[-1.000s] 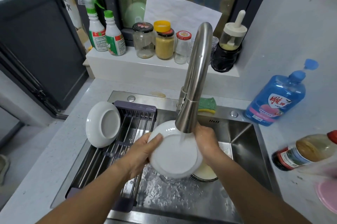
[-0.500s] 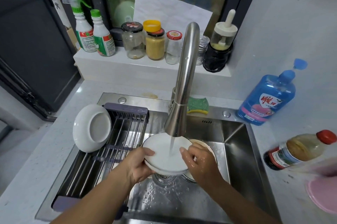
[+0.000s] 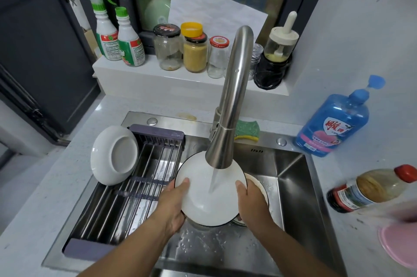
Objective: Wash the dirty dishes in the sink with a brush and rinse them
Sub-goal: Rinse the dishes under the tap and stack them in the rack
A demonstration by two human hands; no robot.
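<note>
White dish (image 3: 203,204) is held under the running faucet (image 3: 232,96), mid-sink (image 3: 293,175); its rim is clamped by left hand (image 3: 173,206) and right hand (image 3: 250,204).

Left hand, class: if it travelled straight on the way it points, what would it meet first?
The white plate that the left hand grips by the rim; beyond it, probably the faucet head, though depth is unclear.

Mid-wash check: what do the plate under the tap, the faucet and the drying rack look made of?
The plate is glossy white with a dark rim, likely glazed ceramic. The faucet is brushed metal, probably stainless steel, with a satin sheen. The drying rack has shiny metal rods in matte purple end pieces that look plastic.
</note>
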